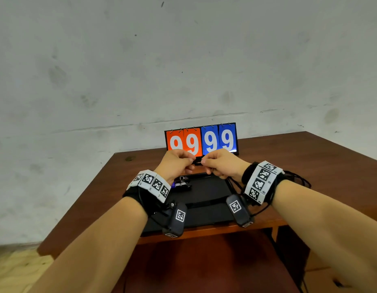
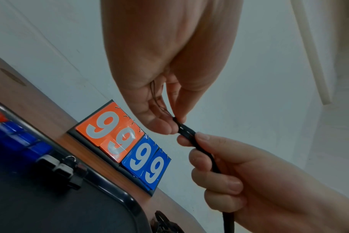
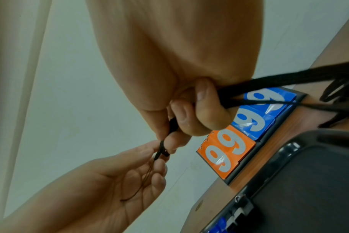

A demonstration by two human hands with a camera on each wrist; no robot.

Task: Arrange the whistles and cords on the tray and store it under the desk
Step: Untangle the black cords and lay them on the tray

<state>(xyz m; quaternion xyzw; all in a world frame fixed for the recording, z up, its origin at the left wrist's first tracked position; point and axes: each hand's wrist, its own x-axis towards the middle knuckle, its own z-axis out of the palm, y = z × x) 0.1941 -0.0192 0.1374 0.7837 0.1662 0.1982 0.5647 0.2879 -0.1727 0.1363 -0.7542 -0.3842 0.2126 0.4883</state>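
A black cord [image 1: 197,160] is stretched between both hands above the far end of the black tray [image 1: 204,216]. My left hand [image 1: 190,160] pinches the cord's thin looped end [image 3: 160,151] with thumb and fingertip. My right hand [image 1: 203,162] grips the thicker part [image 2: 201,146] in curled fingers, and the rest of the cord [image 3: 269,78] trails from the fist toward the desk on the right. Several whistles [image 1: 181,183], black-and-white and blue, lie on the tray's far left part, below my left wrist.
An orange and blue flip scoreboard [image 1: 201,140] reading 9999 stands at the back of the brown desk [image 1: 310,157], close behind the hands. More black cord [image 2: 163,223] lies tangled on the desk right of the tray. A wall rises behind the desk.
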